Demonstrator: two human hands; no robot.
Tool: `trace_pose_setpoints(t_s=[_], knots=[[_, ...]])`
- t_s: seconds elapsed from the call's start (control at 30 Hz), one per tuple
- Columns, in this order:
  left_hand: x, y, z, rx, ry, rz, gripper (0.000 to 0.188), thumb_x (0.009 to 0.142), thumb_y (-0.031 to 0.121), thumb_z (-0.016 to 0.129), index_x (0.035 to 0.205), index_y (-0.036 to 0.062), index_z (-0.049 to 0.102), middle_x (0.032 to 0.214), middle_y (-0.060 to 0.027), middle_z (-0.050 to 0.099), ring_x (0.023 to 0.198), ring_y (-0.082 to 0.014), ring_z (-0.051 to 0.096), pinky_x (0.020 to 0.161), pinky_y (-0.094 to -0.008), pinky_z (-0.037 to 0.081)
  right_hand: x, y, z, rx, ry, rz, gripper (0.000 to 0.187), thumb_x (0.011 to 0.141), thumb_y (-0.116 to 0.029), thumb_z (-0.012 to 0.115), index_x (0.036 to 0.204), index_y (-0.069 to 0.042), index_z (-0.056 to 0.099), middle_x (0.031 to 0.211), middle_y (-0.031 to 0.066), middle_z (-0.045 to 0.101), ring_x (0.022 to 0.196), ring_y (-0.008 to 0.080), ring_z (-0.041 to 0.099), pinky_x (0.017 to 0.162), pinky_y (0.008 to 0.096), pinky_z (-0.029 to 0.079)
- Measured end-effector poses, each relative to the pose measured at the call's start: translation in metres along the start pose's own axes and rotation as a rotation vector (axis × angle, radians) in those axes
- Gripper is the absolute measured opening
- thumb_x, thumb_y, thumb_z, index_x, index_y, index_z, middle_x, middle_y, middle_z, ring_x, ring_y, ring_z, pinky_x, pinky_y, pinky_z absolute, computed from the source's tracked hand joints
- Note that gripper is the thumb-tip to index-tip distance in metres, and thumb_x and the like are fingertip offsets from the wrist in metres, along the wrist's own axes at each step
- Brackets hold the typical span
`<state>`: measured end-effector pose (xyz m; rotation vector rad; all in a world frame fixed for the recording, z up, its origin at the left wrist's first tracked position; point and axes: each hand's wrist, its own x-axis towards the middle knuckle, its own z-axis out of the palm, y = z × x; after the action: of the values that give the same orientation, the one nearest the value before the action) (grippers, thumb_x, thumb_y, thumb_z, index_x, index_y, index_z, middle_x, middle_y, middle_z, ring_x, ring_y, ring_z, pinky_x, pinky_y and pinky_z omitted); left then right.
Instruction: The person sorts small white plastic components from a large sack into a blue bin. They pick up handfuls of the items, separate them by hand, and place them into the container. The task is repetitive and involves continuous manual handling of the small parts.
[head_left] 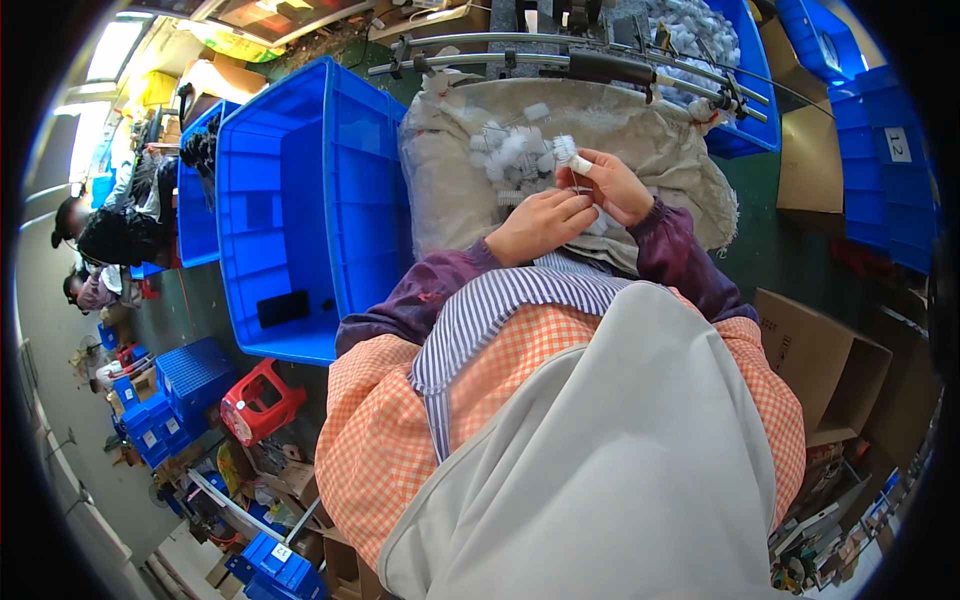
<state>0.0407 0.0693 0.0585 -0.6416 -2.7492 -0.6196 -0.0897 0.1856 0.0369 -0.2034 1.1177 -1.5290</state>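
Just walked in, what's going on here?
A person is handling a small white bristled cylindrical piece over a beige cloth. The right hand pinches it; the left hand is just below, fingertips close to the right's, though whether it grips anything is unclear. Beyond the hands, a loose pile of small white fuzzy pieces lies on the cloth. To the left is a large blue plastic crate with a flat black rectangular object inside.

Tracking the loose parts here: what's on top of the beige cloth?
On the beige cloth lies a loose heap of white pieces. The left hand and right hand hide some of the cloth; what lies beneath them cannot be seen.
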Motion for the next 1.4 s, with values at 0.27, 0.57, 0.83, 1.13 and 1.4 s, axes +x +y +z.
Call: trace_pose_setpoints(t_s=[0.27, 0.57, 0.83, 1.13, 1.4], knots=[[0.004, -0.027, -0.011, 0.222, 0.294, -0.408, 0.047, 0.073, 0.024, 0.065, 0.114, 0.0083, 0.049, 0.113, -0.01, 0.052, 0.098, -0.0271, 0.051, 0.083, -0.0371, 0.044, 0.019, -0.069, -0.041, -0.367, 0.314, -0.411, 0.019, 0.088, -0.011, 0.05, 0.103, -0.002, 0.057, 0.091, 0.0025, 0.06, 0.076, 0.011, 0.056, 0.068, 0.025, 0.045], [-0.012, -0.084, 0.01, 0.054, -0.032, -0.59, 0.038, 0.08, 0.013, 0.055, 0.116, 0.0071, 0.045, 0.104, -0.0153, 0.055, 0.091, -0.0329, 0.055, 0.074, -0.0397, 0.047, 0.122, -0.153, -0.12, -1.651, 1.019, -0.701, 0.018, 0.08, -0.024, 0.053, 0.096, -0.019, 0.061, 0.093, 0.003, 0.06, 0.093, 0.0248, 0.057, 0.076, 0.041, 0.041], [0.013, -0.1, -0.004, -0.083, 0.115, -0.542, 0.027, 0.076, 0.003, 0.051, 0.103, 0.0063, 0.047, 0.093, -0.0172, 0.058, 0.083, -0.0364, 0.056, 0.07, -0.0417, 0.045, 0.154, -0.161, -0.133, -1.875, 0.985, -0.636, 0.018, 0.079, -0.02, 0.054, 0.095, -0.018, 0.061, 0.099, 0.0005, 0.057, 0.101, 0.0223, 0.051, 0.084, 0.0392, 0.037], [0.031, -0.093, -0.034, -0.233, 0.153, -0.757, 0.021, 0.076, 0.014, 0.057, 0.096, 0.0073, 0.052, 0.083, -0.0164, 0.06, 0.078, -0.0366, 0.056, 0.066, -0.0419, 0.044, 0.165, -0.16, -0.138, -1.897, 0.932, -0.656, 0.018, 0.078, -0.021, 0.054, 0.095, -0.018, 0.061, 0.101, 0.0003, 0.057, 0.101, 0.0225, 0.05, 0.084, 0.0386, 0.036], [0.014, -0.101, -0.013, -0.078, 0.158, -0.785, 0.016, 0.075, 0.017, 0.059, 0.09, 0.0107, 0.057, 0.077, -0.0118, 0.06, 0.077, -0.0308, 0.055, 0.069, -0.041, 0.038, 0.163, -0.169, -0.13, -1.816, 0.947, -0.436, 0.023, 0.082, -0.03, 0.051, 0.101, -0.023, 0.063, 0.104, -0.0005, 0.06, 0.106, 0.0212, 0.047, 0.092, 0.0439, 0.028]])
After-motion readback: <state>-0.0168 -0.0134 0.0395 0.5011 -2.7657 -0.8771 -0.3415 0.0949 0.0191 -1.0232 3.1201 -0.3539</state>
